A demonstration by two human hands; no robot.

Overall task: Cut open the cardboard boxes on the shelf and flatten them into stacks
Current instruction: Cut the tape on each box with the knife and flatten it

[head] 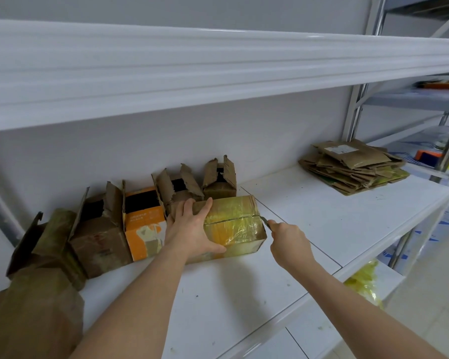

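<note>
Taped box (233, 224) pinned under spread left hand (192, 229); right hand (289, 240) fist-grips blade (265, 221) at seam. Flattened stack (353, 167) done; six opened boxes (143, 218) remain.

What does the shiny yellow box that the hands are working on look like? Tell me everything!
The taped box is cardboard, wrapped in glossy yellowish tape that wrinkles and shines. It is closed, with a seam running along its top. It sits flat on the white shelf, beside a row of opened boxes. The left hand presses on its left end, and the right hand holds a thin blade at the seam's right end.
</note>
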